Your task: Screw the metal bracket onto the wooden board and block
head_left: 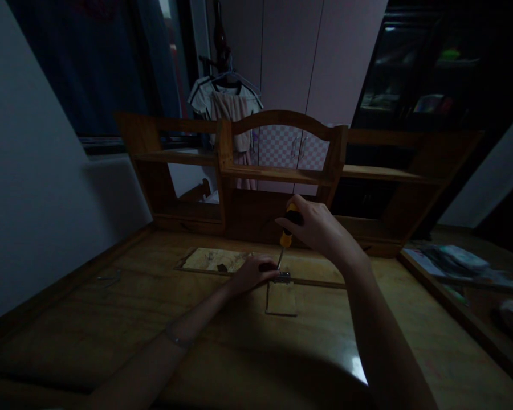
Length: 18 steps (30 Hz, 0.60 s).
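My right hand point(318, 228) is wrapped round the black and yellow handle of a screwdriver point(285, 236), held nearly upright with its tip down on a small metal hinge point(283, 278) on the wooden desk point(123, 319). My left hand point(252, 274) lies on the desk just left of the hinge, fingers pinched near the screwdriver's tip; what they hold is too dark to make out. A small wooden flap point(281, 299) sits in a cut-out below the hinge.
A wooden shelf unit point(277, 171) stands at the desk's back edge. A long recess point(214, 260) runs left of the hinge. Papers and objects point(453, 262) lie on a side surface at right. Clothes on a hanger point(231, 108) hang behind; a wall point(29, 188) is at left.
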Tool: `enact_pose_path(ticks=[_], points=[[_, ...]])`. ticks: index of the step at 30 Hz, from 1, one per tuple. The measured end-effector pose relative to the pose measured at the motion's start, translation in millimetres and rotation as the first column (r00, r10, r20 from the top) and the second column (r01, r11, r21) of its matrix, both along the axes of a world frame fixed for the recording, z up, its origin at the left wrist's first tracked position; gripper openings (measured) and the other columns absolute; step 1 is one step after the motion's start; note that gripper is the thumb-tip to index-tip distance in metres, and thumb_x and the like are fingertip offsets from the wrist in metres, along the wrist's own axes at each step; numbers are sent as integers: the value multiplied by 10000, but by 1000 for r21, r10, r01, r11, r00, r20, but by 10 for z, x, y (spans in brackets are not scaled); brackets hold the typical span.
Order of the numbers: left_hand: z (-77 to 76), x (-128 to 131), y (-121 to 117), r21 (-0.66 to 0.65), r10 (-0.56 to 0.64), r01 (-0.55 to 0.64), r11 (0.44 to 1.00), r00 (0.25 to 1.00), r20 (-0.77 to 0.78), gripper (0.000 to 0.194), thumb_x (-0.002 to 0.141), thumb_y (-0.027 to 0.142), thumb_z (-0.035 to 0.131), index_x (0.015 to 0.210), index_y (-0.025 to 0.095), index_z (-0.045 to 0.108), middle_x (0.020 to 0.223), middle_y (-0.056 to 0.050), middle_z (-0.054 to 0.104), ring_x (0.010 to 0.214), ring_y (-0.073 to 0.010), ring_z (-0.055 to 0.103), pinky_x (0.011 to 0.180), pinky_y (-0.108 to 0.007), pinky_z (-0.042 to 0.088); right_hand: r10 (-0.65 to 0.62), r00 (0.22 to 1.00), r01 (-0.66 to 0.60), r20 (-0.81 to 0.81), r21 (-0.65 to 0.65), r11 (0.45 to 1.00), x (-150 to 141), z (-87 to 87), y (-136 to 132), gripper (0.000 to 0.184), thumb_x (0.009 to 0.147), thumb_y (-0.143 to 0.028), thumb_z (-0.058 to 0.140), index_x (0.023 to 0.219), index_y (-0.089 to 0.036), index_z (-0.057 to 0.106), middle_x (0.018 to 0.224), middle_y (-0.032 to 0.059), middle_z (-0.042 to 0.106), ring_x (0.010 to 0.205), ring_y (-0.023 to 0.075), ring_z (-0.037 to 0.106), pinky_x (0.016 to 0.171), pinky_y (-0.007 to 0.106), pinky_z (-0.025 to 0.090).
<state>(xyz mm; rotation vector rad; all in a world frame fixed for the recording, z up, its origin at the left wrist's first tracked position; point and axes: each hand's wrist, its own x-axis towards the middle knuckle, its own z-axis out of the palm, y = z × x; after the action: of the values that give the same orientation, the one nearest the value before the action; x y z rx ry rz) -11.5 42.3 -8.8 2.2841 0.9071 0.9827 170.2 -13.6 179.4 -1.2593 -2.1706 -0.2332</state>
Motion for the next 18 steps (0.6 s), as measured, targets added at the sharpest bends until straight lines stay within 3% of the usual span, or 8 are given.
enact_pose_path(ticks=[7, 15, 18], points=[[30, 2, -21, -2, 17, -18, 1000, 1000, -21, 206, 839, 394, 696, 893, 199, 731, 879, -6, 735, 805, -166, 649, 742, -246, 445, 66, 997, -66, -39, 6, 998, -44, -22, 45, 427, 911, -321, 510, 1306, -158, 495, 1163, 124, 651, 875, 209, 628, 823, 334, 443], [33, 19, -34, 0, 36, -36, 999, 998, -50, 171, 849, 370, 676, 889, 210, 721, 857, 16, 726, 791, -154, 642, 739, -239, 438, 25, 998, -22, -57, 44, 999, -43, -77, 121, 452, 934, -428, 526, 1348, -248, 533, 1120, 85, 693, 887, 219, 652, 755, 324, 458], [36, 28, -46, 23, 43, -42, 999, 998, -42, 148, 850, 351, 671, 887, 215, 717, 865, 19, 724, 800, -151, 641, 752, -235, 439, 49, 998, -48, -44, 36, 998, -33, -84, 138, 498, 931, -369, 512, 1405, -220, 489, 1159, 99, 675, 947, 223, 645, 793, 326, 462]])
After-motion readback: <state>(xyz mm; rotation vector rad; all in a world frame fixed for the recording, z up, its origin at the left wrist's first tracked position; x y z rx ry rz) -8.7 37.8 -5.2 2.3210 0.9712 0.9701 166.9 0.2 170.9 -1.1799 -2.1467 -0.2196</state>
